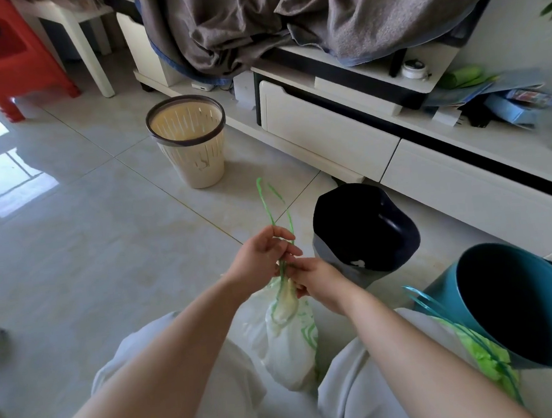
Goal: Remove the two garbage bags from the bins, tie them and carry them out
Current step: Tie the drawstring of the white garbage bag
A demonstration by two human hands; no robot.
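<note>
A white garbage bag (289,345) with green print lies on the floor between my knees, its neck gathered. My left hand (265,253) grips the bag's green drawstrings (266,206), whose loops stick up above my fingers. My right hand (315,277) pinches the strings just above the bunched neck. A second bag (484,354), bright green with blue drawstrings, lies against the teal bin (526,306) at lower right. The teal bin is tipped toward me and looks dark inside. A cream slotted bin (190,139) stands upright further off, with no bag in it.
A dark blue bin (364,230) stands just behind my right hand. A white TV cabinet (331,132) runs along the right, draped with a grey blanket (316,12). A red plastic stool (0,56) stands far left. Open tiled floor (77,228) lies to the left.
</note>
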